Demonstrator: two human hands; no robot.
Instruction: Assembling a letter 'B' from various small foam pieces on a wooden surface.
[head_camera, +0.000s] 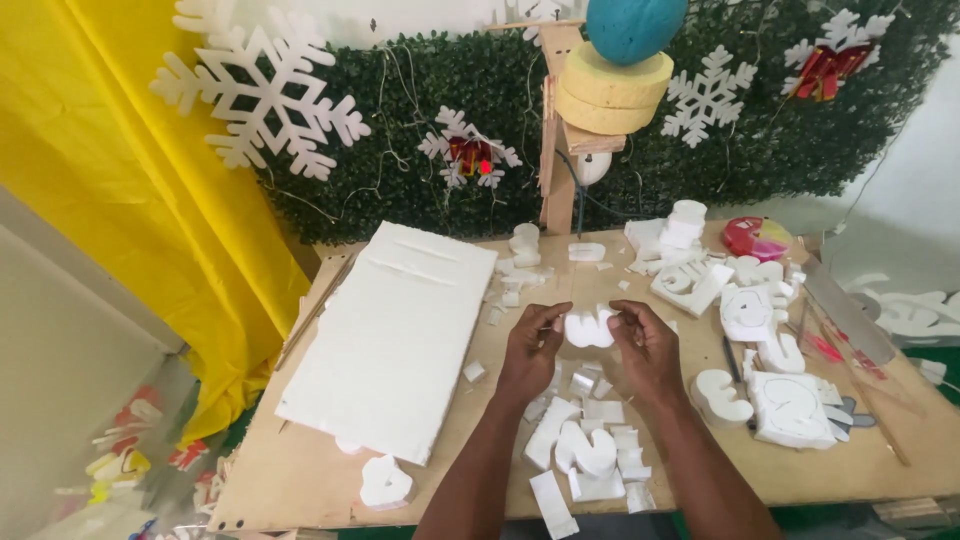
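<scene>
Pinching a white foam piece (588, 328) between left hand (528, 352) and right hand (648, 350)

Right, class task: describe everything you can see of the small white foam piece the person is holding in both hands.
The white foam piece looks like cut polystyrene, matte and bright, with a curved, lobed outline like a cut-out letter or digit; which one cannot be told. It is held above the wooden table, pinched by the left hand on one side and the right hand on the other. Fingers cover its edges. Loose foam offcuts lie below it.
</scene>
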